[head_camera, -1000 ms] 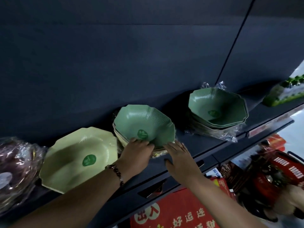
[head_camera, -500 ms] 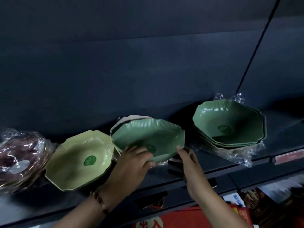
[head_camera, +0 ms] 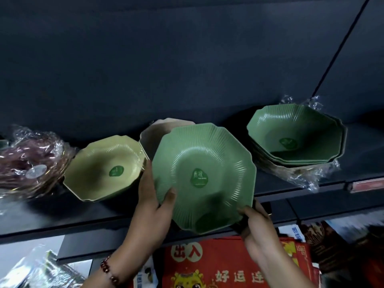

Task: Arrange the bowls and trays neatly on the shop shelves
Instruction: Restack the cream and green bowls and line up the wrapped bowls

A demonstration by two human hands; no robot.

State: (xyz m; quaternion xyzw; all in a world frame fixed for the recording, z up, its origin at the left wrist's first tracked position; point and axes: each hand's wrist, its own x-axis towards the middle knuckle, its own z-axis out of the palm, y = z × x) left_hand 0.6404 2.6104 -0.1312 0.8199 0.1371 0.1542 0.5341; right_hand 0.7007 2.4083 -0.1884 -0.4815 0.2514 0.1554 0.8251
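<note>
Both hands are on one dish, seen from the camera on my head, looking up at a dark shop shelf [head_camera: 207,196]. My left hand [head_camera: 153,196] grips the left rim of a green octagonal ribbed plastic bowl [head_camera: 204,177], thumb curled over the inner face and the fingers behind it, out of sight. My right hand [head_camera: 255,220] pinches the lower right rim from beneath, fingers wrapped round the edge. A beaded bracelet [head_camera: 109,271] circles my left wrist.

The green bowl is clear of the shelf and tipped so that its inside, with a dark green sticker, faces me. Behind it a beige bowl [head_camera: 155,134] leans on the shelf. To the left a pale yellow octagonal bowl [head_camera: 97,169] leans there too, just beside my left hand, and further left lies a plastic-wrapped bundle of dark reddish dishes [head_camera: 31,156]. To the right stands a stack of green octagonal bowls in clear wrap [head_camera: 295,134], apart from the one I hold. Below the shelf is a red printed box [head_camera: 228,265].

I judge the step to be placing this bowl back in line with the rest. To do it well, I should keep both grips firm on opposite rims, set the lower edge down first and match the tilt of its neighbours. The yellow bowl is close to my left knuckles, so a careless swing could knock it over.
</note>
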